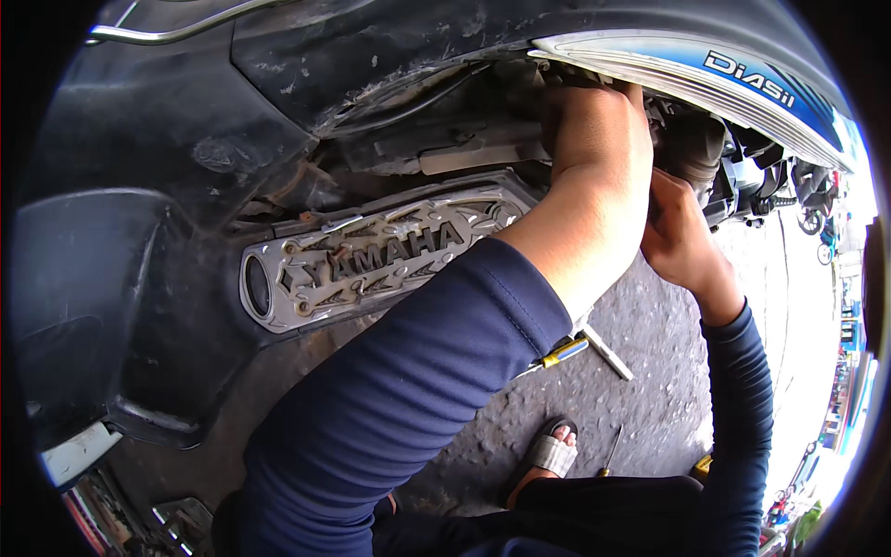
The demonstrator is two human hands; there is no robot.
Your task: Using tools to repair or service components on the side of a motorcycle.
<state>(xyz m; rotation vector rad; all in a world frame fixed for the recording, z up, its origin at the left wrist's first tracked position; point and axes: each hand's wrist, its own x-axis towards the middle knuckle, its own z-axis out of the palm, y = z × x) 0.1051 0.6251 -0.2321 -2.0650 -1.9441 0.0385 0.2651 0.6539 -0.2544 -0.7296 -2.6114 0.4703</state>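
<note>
My left hand (599, 110) reaches up under the scooter's blue-and-white side panel (687, 65). Its fingers disappear among dark parts, so what they touch is hidden. Lower and to the right, my right hand (684, 237) is closed, its fingers curled inward beside my left forearm. That forearm covers the fingertips and whatever they grip. Close to the right hand is a dark rounded part (696, 148) of the scooter. A long silver-grey cover (371, 260) with raised lettering lies to the left of my left forearm.
Black body panels (167, 102) fill the upper left. On the rough grey ground lie a yellow-handled screwdriver (563, 353), a metal bar (608, 353) and a thin-shafted tool (613, 452). My sandalled foot (555, 452) is near them. Other tools (186, 524) are at the lower left.
</note>
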